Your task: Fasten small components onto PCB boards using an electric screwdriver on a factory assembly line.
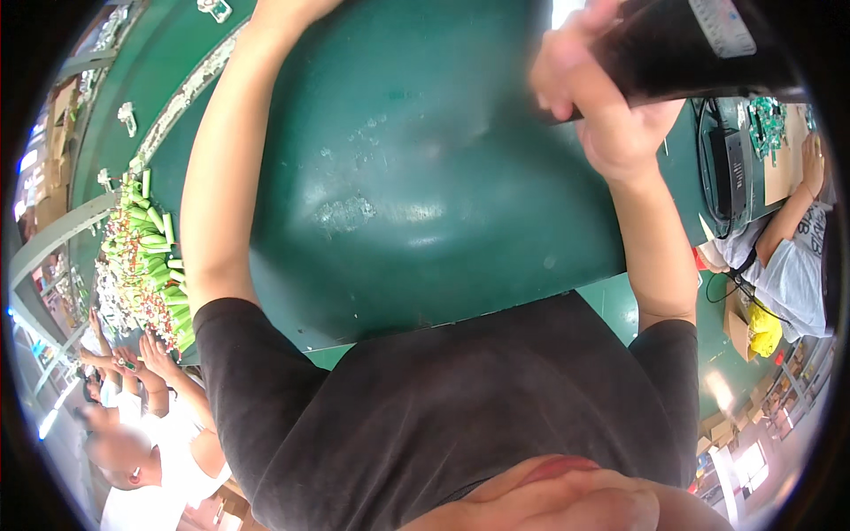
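Note:
My right hand (620, 115) is raised at the upper right, its fingers closed around the edge of a dark, flat-sided black object (673, 62) that bears a pale label. Its exact kind I cannot make out, and my fingertips are blurred. Of my left hand (297, 11), only the part by the wrist shows at the top edge; its fingers lie outside the picture. Under both arms spreads the green tabletop (398, 168), which has pale scuffs.
Left of my left arm lies a heap of light-green cylindrical parts with wires (155, 243). A black adapter-like box with a cable (730, 173) and green circuit boards (767, 128) are at the right. Other people (792, 265) sit on both sides.

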`<action>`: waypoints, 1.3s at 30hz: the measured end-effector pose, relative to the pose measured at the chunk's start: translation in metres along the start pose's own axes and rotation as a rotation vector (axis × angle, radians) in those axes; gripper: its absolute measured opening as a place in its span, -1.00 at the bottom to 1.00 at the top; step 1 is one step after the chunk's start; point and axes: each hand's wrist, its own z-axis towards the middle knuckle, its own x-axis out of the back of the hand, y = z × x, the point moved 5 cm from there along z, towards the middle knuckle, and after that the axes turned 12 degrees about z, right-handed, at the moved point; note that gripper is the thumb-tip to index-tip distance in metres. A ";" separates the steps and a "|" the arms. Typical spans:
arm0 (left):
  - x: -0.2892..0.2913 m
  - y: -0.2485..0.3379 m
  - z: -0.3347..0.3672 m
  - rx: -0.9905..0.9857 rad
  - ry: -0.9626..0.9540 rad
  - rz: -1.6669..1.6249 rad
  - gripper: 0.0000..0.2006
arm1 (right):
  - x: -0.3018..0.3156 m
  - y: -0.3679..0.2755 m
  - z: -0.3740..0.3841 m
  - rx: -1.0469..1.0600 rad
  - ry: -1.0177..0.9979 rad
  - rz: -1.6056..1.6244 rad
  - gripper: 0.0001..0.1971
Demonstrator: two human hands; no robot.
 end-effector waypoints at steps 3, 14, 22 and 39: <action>-0.044 -0.045 0.009 0.126 -0.054 -0.077 -0.37 | 0.010 -0.002 0.004 0.153 -0.116 -0.022 -0.80; -0.025 -0.042 0.003 -0.015 0.236 -0.031 -0.63 | 0.024 0.004 0.011 0.258 -0.259 -0.005 -0.64; -0.023 -0.026 0.005 -0.096 0.179 -0.234 -0.65 | 0.018 0.001 0.010 0.284 -0.266 0.012 -0.65; -0.024 -0.031 0.006 -0.225 0.117 -0.328 -0.54 | 0.012 0.001 0.007 0.184 -0.225 0.004 -0.70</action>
